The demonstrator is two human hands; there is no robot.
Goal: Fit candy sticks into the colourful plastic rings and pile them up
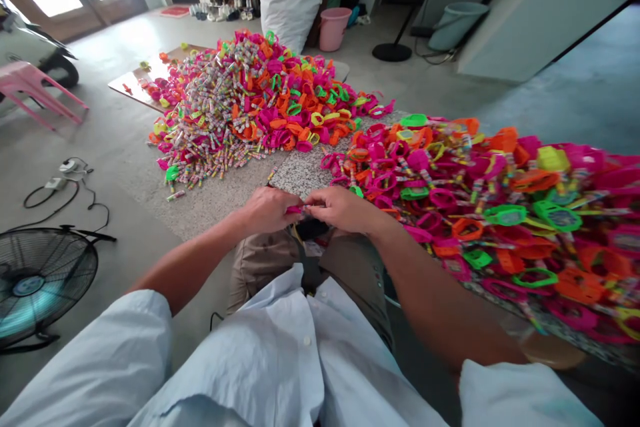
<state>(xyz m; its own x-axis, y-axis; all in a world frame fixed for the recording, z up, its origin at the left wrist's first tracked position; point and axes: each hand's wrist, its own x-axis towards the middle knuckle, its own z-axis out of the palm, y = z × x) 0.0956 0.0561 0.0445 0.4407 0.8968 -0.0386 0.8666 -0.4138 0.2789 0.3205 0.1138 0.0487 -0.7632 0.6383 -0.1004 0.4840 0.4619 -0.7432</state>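
My left hand (270,209) and my right hand (337,209) meet above my lap, both closed in a pinch. Between the fingertips shows a bright pink plastic piece (294,210), the colour of the toy watches in the piles; the fingers cover most of it. My right fingertips press against its right end, where a small pale bit shows that I cannot make out. To the right of my right hand lies a heap of toy watches (467,230) in pink, orange, green and yellow, some with small wrapped candy tubes attached.
Ahead, a larger pile mixes toy watches (295,103) with loose candy tubes (215,97) on a speckled stone surface (303,170). A black fan (47,283) and cables lie at left, near a pink stool (37,90). A white sack (293,0) and pink bucket (334,30) stand behind.
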